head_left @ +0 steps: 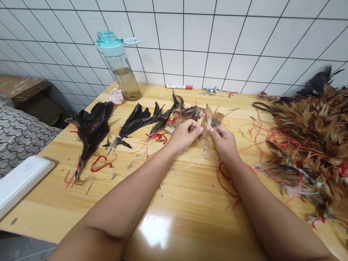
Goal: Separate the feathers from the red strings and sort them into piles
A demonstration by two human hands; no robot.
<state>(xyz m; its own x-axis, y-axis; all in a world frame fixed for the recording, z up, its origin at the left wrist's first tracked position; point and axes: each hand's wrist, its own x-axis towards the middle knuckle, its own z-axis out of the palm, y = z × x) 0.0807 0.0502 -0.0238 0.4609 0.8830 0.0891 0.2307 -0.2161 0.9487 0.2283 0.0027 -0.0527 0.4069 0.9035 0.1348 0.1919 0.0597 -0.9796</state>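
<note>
My right hand (225,142) pinches the pale base of a small brown and grey feather bunch (215,119) above the table. Just left of it, my left hand (186,135) has its thumb and forefinger pressed together; whatever lies between them is too small to make out. Behind my left hand lie more loose feathers (187,113). Dark feather bundles (135,120) rest to the left, with a larger black feather bundle (91,127) farther out. Red string (158,138) lies among them. Beneath my right wrist runs a loop of red cord (224,179).
A large heap of brown feathers (322,127) covers the table's right side, with tangled red string (279,139) beside it. Against the tiled wall stand a water bottle (128,83) and a red-capped marker (179,87). A white oblong device (14,189) sits at the left edge.
</note>
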